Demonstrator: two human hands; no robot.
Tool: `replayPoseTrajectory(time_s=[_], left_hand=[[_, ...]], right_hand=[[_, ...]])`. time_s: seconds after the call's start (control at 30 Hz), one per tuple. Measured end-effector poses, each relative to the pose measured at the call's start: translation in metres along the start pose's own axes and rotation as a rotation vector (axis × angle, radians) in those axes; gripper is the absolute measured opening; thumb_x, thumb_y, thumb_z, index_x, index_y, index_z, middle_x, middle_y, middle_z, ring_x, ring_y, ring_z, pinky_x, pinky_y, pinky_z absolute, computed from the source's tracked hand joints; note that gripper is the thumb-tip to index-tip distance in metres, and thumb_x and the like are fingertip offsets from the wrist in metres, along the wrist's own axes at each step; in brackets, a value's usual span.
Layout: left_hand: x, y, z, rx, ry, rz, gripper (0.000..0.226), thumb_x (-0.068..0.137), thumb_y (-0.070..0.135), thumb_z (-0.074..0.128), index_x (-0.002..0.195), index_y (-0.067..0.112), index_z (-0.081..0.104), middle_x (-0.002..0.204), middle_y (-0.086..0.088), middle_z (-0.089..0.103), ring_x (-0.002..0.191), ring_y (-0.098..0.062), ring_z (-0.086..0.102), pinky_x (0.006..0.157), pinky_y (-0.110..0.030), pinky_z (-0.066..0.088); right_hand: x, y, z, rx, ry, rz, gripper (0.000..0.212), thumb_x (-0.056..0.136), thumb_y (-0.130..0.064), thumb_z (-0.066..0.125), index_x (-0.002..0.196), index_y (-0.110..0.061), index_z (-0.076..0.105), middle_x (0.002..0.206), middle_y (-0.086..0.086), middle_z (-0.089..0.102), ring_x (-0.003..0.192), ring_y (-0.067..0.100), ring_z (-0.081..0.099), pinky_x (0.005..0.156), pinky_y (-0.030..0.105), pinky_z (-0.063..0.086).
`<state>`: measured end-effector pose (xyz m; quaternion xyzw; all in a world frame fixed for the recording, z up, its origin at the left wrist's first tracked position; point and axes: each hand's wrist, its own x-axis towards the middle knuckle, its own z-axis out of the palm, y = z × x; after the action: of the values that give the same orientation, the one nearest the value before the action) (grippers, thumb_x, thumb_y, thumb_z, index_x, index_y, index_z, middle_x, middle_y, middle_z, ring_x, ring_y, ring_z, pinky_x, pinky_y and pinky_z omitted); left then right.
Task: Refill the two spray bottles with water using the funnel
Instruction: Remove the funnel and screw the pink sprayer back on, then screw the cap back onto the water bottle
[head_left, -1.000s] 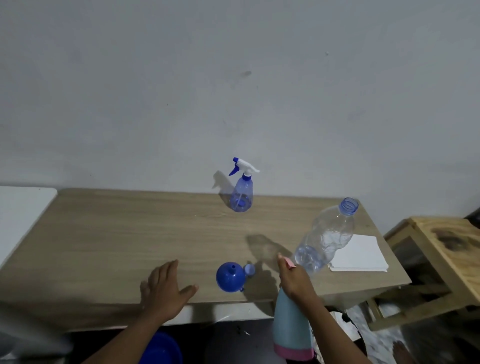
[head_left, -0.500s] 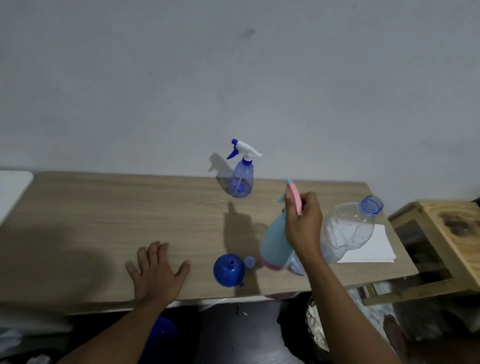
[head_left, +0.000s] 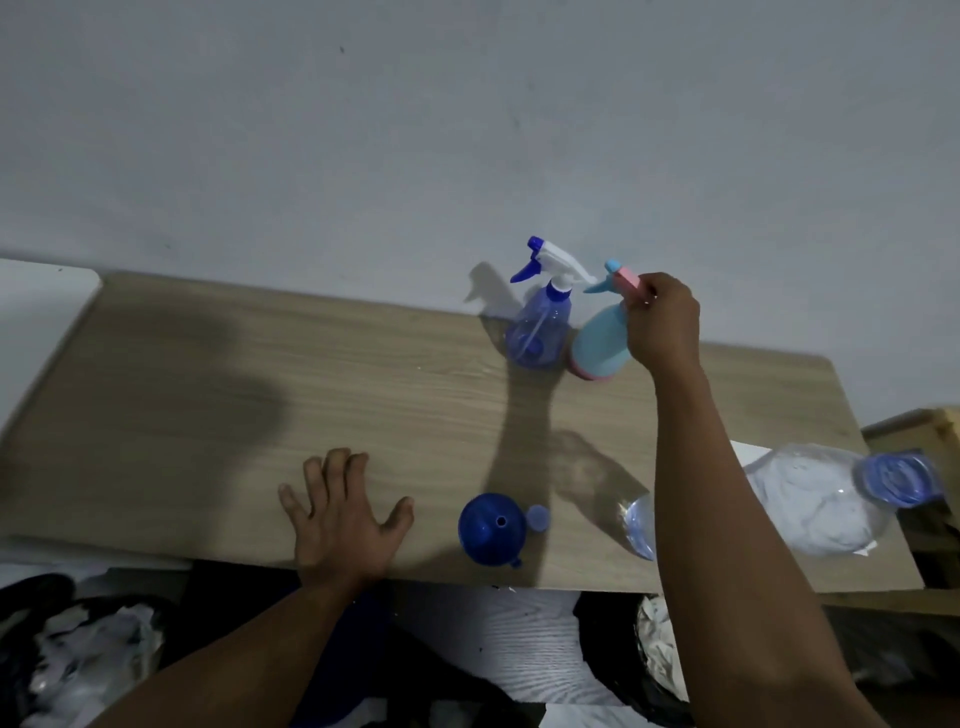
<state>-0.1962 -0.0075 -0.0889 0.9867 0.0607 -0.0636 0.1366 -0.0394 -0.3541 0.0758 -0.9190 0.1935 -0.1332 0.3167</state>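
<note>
A clear blue spray bottle (head_left: 540, 330) with a white and blue trigger head stands at the back of the wooden table (head_left: 260, 395). Right beside it, touching or nearly so, stands a light blue spray bottle (head_left: 597, 345) with a pink base and pink top. My right hand (head_left: 660, 322) grips its neck and pink head. A blue funnel (head_left: 491, 527) lies wide end up near the front edge, with a small blue cap (head_left: 537, 517) next to it. A large clear water bottle (head_left: 810, 499) lies on its side at the right. My left hand (head_left: 343, 514) rests flat, fingers spread, left of the funnel.
A white sheet lies under the water bottle at the table's right end. A wooden stool (head_left: 930, 431) stands to the right of the table. A white surface (head_left: 36, 306) adjoins the table's left end. Cloth and bags lie on the floor below the front edge.
My right hand has lifted the light blue spray bottle from below the table's front edge, carried it across, and set it beside the clear blue bottle at the back. The left hand stayed flat.
</note>
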Motion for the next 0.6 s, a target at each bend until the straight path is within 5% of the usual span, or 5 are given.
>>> replayPoseTrajectory(time_s=[0.23, 0.47, 0.6], left_hand=[[-0.001, 0.000, 0.001, -0.024, 0.023, 0.004, 0.081, 0.075, 0.071, 0.052, 0.140, 0.023, 0.038, 0.148, 0.003, 0.032, 0.145, -0.030, 0.019, 0.116, -0.066, 0.008], [-0.001, -0.001, 0.004, -0.004, 0.029, 0.009, 0.082, 0.077, 0.073, 0.047, 0.141, 0.023, 0.037, 0.149, 0.002, 0.030, 0.145, -0.031, 0.018, 0.116, -0.065, 0.007], [0.000, -0.002, 0.004, 0.027, 0.020, 0.008, 0.082, 0.079, 0.076, 0.044, 0.143, 0.025, 0.035, 0.150, 0.002, 0.028, 0.145, -0.030, 0.016, 0.116, -0.065, 0.007]], right_hand=[[0.019, 0.004, 0.010, -0.039, -0.060, -0.033, 0.028, 0.094, -0.007, 0.055, 0.121, -0.006, 0.063, 0.120, 0.016, 0.064, 0.108, 0.034, 0.059, 0.080, 0.026, 0.037], [0.015, 0.005, 0.015, -0.017, -0.033, 0.083, 0.048, 0.099, -0.016, 0.053, 0.144, -0.028, 0.046, 0.144, 0.004, 0.053, 0.130, 0.032, 0.050, 0.105, 0.051, 0.043], [-0.021, 0.008, 0.011, 0.071, 0.135, 0.046, 0.064, 0.097, 0.001, 0.048, 0.155, -0.018, 0.029, 0.155, 0.009, 0.036, 0.142, 0.030, 0.034, 0.111, 0.034, 0.031]])
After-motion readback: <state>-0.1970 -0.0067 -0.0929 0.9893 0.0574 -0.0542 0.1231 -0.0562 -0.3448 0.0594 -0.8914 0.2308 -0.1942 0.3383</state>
